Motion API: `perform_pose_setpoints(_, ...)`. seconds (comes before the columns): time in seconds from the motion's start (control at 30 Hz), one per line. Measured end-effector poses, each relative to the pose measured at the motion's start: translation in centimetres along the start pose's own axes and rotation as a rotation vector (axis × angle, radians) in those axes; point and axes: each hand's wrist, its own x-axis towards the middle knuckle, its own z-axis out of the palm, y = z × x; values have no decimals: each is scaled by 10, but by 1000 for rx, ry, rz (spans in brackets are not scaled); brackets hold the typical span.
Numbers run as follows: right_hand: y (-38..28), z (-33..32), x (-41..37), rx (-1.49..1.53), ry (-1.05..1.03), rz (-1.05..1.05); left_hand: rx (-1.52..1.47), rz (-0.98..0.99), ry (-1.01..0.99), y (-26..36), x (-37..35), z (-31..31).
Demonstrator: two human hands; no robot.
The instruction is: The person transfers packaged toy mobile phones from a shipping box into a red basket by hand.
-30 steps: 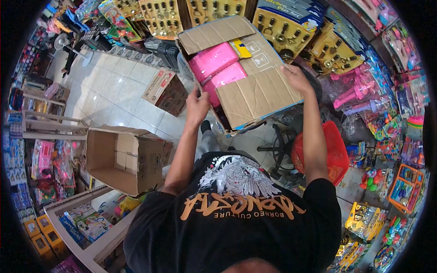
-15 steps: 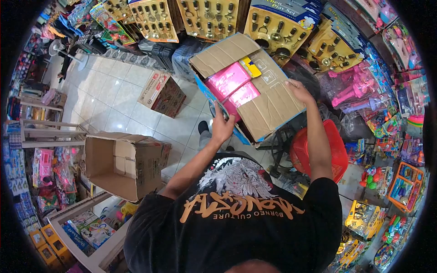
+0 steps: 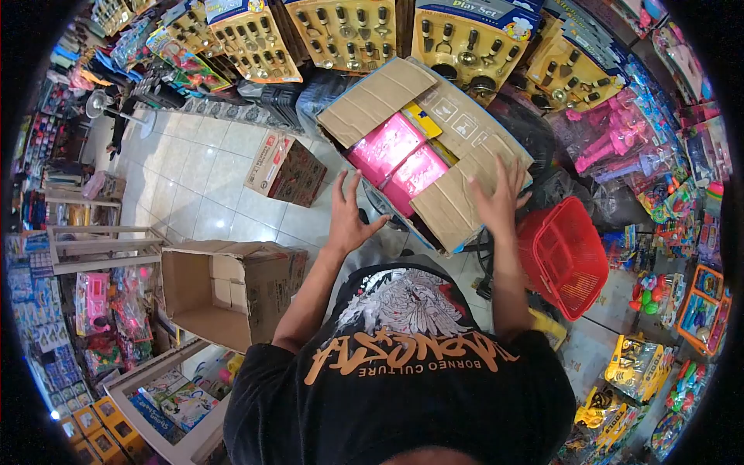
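Note:
An opened cardboard box [image 3: 465, 208] stands tilted in front of me, with flaps at its far left and near right ends. Two shiny pink packages [image 3: 390, 142] and something yellow [image 3: 423, 122] show in the gap between the flaps. My left hand [image 3: 353, 221] hovers off the box's near left edge, its fingers spread and nothing in them. Over the near right flap lies my right hand [image 3: 500, 194], fingers apart, slightly blurred.
A red plastic basket [image 3: 562, 260] is to the right of the box. To my left, an empty carton [image 3: 232, 291] lies with its mouth toward the left, and a smaller closed carton [image 3: 285, 168] stands on the tiled floor. Hanging kitchen play sets [image 3: 341, 35] line the back.
My left hand has let go of the box's left side and drawn back. My right hand has moved from the far right edge onto the near flap. The view has shifted slightly.

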Motion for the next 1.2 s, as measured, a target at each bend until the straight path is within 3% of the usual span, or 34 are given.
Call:
perform_pose_setpoints(0.07, -19, 1, -30, 35, -52, 72, 95, 159, -94, 3, 9, -4)
perform_pose_setpoints(0.3, -17, 28, -43, -7, 4, -4, 246, 311, -237, 29, 10, 26)
perform_pose_setpoints(0.6, 15, 23, -31, 115, 38, -132, 192, 425, -355, 73, 24, 34)
perform_pose_setpoints(0.67, 22, 16, -30, 169, 82, -167, 54, 471, -363, 72, 33, 47)
perform_pose_setpoints(0.9, 37, 11, -43, 353, 179, -128, -97, 293, -451, 91, 45, 76)
perform_pose_setpoints(0.97, 33, 11, -57, 327, 199, -34, -71, 144, -564, 96, 42, 80)
perform_pose_setpoints(1.1, 29, 27, -82, 371, 185, -15, -114, 196, -416, 91, 39, 86)
perform_pose_setpoints(1.2, 29, 33, -83, 413, 197, -19, -121, 202, -431, 87, 41, 89)
